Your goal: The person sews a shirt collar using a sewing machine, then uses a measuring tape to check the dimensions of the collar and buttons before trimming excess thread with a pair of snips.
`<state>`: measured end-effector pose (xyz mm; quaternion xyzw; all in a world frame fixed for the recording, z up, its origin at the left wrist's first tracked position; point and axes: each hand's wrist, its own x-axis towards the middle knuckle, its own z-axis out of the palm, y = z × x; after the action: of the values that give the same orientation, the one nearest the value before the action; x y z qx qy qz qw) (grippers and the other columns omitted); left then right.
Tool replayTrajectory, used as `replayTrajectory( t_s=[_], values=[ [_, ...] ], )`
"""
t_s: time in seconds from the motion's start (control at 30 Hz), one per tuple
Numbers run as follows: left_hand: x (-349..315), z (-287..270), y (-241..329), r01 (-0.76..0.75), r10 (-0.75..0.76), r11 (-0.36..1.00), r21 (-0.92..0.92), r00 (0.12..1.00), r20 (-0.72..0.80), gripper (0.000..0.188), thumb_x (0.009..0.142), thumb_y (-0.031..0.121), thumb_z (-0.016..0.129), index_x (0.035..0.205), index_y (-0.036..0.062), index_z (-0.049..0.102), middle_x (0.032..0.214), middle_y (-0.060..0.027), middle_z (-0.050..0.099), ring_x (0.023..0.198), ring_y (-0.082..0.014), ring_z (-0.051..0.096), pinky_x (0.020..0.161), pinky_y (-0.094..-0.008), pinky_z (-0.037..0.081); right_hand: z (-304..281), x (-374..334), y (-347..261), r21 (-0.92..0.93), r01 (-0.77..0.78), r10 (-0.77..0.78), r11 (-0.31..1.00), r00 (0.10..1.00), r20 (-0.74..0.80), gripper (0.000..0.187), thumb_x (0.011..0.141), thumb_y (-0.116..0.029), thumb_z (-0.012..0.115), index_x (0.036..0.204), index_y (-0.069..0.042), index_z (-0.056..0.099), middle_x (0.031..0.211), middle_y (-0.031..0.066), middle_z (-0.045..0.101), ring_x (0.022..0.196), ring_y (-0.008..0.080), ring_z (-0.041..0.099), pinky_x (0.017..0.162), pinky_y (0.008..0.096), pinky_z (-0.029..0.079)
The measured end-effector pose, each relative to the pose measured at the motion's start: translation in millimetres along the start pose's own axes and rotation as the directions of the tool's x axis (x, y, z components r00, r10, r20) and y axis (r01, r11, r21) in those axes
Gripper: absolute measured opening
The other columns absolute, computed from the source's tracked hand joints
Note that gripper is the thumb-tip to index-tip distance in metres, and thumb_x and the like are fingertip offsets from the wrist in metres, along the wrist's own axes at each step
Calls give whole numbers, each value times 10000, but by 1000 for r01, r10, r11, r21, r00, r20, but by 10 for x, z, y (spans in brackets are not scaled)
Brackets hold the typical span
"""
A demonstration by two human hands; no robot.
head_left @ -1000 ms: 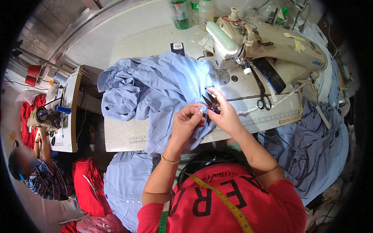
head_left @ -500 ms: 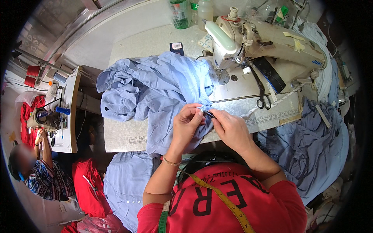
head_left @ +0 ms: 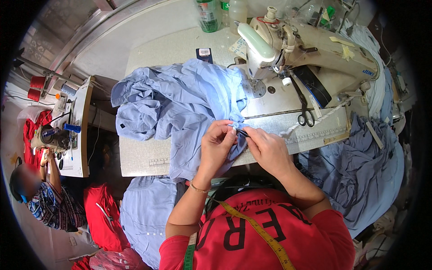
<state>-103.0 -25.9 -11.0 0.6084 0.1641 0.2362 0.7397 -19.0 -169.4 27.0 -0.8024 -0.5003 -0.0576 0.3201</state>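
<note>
A light blue garment (head_left: 180, 96) lies rumpled over the table, its near part hanging past the front edge. My left hand (head_left: 217, 144) is closed, pinching a small gathered bit of this cloth between thumb and fingers at the table's front. Close against it, my right hand (head_left: 269, 150) is closed round a slim dark tool (head_left: 242, 132) whose tip meets the pinched cloth. Fingers cover most of that tool, so I cannot tell its exact kind. Behind my hands stands a sewing machine (head_left: 310, 47), its needle area lit and apart from the pinched spot.
Black scissors (head_left: 304, 105) rest on the table right of the needle. A dark tag (head_left: 204, 55) and bottles (head_left: 208, 18) sit farther back. Blue cloth is heaped at right (head_left: 360, 175), and more hangs below the table (head_left: 150, 211). A co-worker (head_left: 51, 198) sits far left at another machine.
</note>
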Motion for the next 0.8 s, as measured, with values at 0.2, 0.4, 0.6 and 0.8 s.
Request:
replayTrajectory(
  t_s=[0.2,0.4,0.6,0.8],
  values=[
    [-4,0,-6,-2,2,1000,3,1000,1,79,883,-11,596,919,-61,645,1135,-93,556,758,-102,619,707,-226,534,-5,3,2,-9,9,-9,1000,1000,3,252,850,-109,599,1097,-79,564,776,112,603,623,303,610,553,409,480],
    [-4,5,-9,-5,5,1000,14,1000,0,77,883,-13,596,918,-60,647,1131,-89,553,767,-102,619,708,-223,533,-13,2,8,-29,11,-10,1000,1000,13,259,848,-109,601,1102,-80,565,776,109,603,616,301,609,549,407,478],
    [3,-16,-11,-5,4,998,55,1000,22,78,887,-12,588,904,-63,643,1122,-83,553,766,-96,612,708,-221,534,22,4,68,11,26,-26,1000,1000,12,250,850,-110,597,1098,-79,582,798,113,615,627,304,612,558,407,481],
    [25,-45,-29,-3,-1,995,97,999,40,77,886,-6,588,887,-60,642,1101,-78,563,731,-80,591,667,-210,507,78,33,129,212,-66,57,975,997,49,251,849,-117,606,1093,-60,589,898,141,657,736,324,647,629,398,514]
  ],
)
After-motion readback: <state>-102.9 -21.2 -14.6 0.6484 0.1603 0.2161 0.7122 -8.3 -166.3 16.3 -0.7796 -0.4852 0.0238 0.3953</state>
